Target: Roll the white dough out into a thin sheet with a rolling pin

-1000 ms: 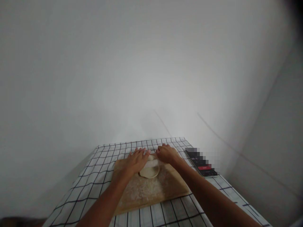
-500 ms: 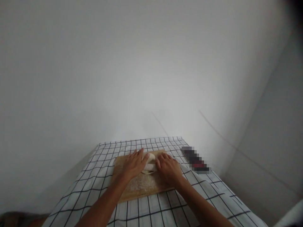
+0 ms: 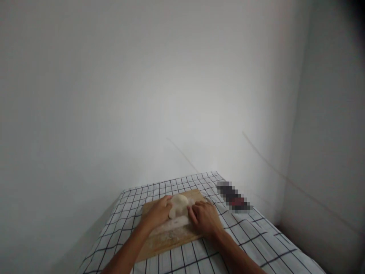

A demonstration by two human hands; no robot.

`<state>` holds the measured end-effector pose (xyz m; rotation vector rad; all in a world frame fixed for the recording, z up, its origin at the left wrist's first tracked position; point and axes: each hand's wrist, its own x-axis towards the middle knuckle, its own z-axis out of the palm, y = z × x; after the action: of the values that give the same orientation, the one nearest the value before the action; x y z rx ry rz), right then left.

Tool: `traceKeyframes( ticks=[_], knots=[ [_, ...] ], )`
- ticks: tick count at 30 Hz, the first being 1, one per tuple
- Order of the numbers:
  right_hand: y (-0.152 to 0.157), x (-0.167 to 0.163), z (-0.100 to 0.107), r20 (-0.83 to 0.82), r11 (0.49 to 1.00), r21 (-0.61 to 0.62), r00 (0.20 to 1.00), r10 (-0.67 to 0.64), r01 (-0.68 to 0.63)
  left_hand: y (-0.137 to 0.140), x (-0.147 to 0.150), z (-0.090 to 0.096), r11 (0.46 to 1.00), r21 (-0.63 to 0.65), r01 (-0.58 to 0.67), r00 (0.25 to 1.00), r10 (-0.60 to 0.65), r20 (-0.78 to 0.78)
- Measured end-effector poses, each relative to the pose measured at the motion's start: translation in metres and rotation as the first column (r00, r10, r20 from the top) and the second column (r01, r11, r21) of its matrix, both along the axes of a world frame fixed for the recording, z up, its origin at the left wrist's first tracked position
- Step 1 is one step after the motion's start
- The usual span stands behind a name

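A pale, flattened piece of dough [image 3: 179,203] lies on a wooden board [image 3: 159,245], its near part uneven. My left hand [image 3: 160,212] is closed on the dough's left edge, thumb and fingers meeting there. On the right side, my right hand [image 3: 205,217] has its fingers curled in, thumb and forefinger at the dough's right edge; the grip itself is partly hidden. Just nearer than the dough, a pale floury bar that looks like a rolling pin [image 3: 173,223] runs across the board between my wrists.
Flour dusts the board's near part. A white cloth with black grid lines [image 3: 182,262] covers the table. A dark, pixelated object with a red patch [image 3: 234,197] lies by the table's right edge. Grey-white walls [image 3: 171,95] rise behind and at right.
My hands were flat with fingers stretched over the bar; now they are curled at the dough's sides. More of the dough shows, and the bar lies nearer me. The view has shifted.
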<state>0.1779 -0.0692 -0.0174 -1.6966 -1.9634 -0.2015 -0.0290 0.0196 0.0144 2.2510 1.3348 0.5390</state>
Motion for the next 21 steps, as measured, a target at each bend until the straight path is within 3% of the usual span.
traceKeyframes(
  ticks=[3, 6, 9, 14, 21],
  knots=[
    [-0.002, 0.004, 0.000, -0.004, 0.989, -0.003, 0.989, 0.149, -0.149, 0.012, 0.015, 0.013, 0.997, 0.041, 0.063, 0.997, -0.061, -0.048],
    [-0.002, 0.007, -0.001, -0.008, 0.981, 0.004, 0.981, 0.192, -0.192, 0.021, 0.034, 0.016, 0.988, 0.059, 0.145, 0.985, -0.138, -0.104],
    [-0.002, 0.008, 0.001, -0.028, 0.988, -0.004, 0.988, 0.155, -0.155, 0.029, 0.041, 0.014, 0.979, 0.069, 0.192, 0.970, -0.178, -0.168],
    [-0.004, 0.007, 0.007, -0.085, 0.992, -0.054, 0.990, 0.112, -0.116, 0.037, 0.023, 0.016, 0.992, 0.053, 0.118, 0.953, -0.098, -0.288],
    [0.002, 0.006, 0.001, -0.135, 0.994, -0.089, 0.988, -0.077, 0.065, 0.026, 0.007, 0.049, 0.990, 0.067, 0.128, 0.948, -0.102, -0.302]
  ],
)
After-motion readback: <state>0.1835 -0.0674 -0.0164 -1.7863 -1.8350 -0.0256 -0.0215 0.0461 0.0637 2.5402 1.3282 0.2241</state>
